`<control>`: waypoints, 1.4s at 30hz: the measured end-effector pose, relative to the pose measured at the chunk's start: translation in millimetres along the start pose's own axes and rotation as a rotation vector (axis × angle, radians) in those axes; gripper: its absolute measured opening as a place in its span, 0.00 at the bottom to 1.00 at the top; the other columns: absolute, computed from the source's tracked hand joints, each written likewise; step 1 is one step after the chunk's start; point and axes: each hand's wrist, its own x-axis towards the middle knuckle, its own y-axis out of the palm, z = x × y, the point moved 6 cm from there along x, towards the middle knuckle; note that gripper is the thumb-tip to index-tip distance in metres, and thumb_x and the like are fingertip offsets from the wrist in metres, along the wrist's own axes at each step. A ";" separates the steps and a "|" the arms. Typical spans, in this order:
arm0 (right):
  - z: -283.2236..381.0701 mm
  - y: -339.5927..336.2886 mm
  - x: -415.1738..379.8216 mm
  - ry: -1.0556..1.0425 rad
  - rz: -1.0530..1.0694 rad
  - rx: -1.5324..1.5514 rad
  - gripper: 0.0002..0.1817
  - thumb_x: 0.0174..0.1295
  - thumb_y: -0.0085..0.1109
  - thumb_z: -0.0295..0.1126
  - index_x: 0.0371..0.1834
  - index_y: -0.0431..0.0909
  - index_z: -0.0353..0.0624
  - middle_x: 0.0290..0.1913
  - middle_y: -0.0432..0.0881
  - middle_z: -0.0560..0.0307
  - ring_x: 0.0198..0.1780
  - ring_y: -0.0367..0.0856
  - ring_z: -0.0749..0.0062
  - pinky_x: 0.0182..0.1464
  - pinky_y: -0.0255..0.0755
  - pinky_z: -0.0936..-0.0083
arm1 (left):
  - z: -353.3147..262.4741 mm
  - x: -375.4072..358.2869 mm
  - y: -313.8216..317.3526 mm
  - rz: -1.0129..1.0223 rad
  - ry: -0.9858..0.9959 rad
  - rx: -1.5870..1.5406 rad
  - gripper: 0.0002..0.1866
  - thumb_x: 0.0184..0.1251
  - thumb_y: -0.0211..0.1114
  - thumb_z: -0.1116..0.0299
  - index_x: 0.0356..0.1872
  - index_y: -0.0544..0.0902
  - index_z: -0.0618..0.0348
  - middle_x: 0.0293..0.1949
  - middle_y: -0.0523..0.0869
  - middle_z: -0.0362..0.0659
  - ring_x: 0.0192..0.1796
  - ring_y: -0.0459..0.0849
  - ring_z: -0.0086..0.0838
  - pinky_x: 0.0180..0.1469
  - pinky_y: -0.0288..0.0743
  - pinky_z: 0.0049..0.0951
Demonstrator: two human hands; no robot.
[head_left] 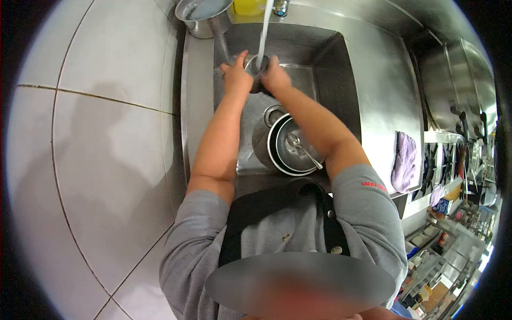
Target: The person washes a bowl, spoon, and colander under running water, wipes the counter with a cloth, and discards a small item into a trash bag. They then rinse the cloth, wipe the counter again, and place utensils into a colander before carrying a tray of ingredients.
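Note:
Under the running water (265, 33), a small round metal container (256, 85) is between my two hands over the sink (333, 80). My left hand (237, 74) grips its left side, with some fingers spread upward. On its right side, my right hand (276, 77) is closed against it, blurred by motion. Closer to my body, a bowl or pot with a pale rim (274, 160) sits in the sink beside the drain (273, 113). A metal spoon (305, 149) leans inside it, its handle over the rim.
A metal pot (205, 24) stands at the sink's back left corner, near a yellow container (249, 7) and the tap base (281, 8). A purple cloth (405, 162) lies on the right counter (381, 96). Tiled wall (106, 144) borders the left side.

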 end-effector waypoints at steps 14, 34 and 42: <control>-40.7 26.6 -16.4 0.435 0.028 0.216 0.13 0.59 0.54 0.39 0.36 0.73 0.38 0.37 0.82 0.41 0.40 0.83 0.54 0.35 0.76 0.60 | 6.6 3.7 22.6 -0.032 -0.032 -0.120 0.34 0.53 0.56 0.80 0.63 0.68 0.33 0.61 0.57 0.61 0.59 0.68 0.55 0.59 0.68 0.40; -8.3 -32.7 -32.4 -0.235 0.174 -0.221 0.16 0.57 0.55 0.39 0.41 0.66 0.41 0.34 0.81 0.36 0.37 0.80 0.39 0.36 0.74 0.54 | 18.2 5.5 46.8 0.281 0.092 0.182 0.26 0.60 0.54 0.67 0.62 0.70 0.37 0.59 0.69 0.59 0.55 0.75 0.55 0.60 0.68 0.42; -64.0 99.1 -60.5 0.738 0.575 1.049 0.13 0.60 0.52 0.38 0.40 0.70 0.40 0.24 0.78 0.50 0.21 0.75 0.63 0.21 0.68 0.67 | 2.1 -10.2 -99.6 0.090 0.067 0.202 0.26 0.68 0.48 0.54 0.64 0.67 0.55 0.59 0.76 0.48 0.61 0.73 0.43 0.63 0.63 0.39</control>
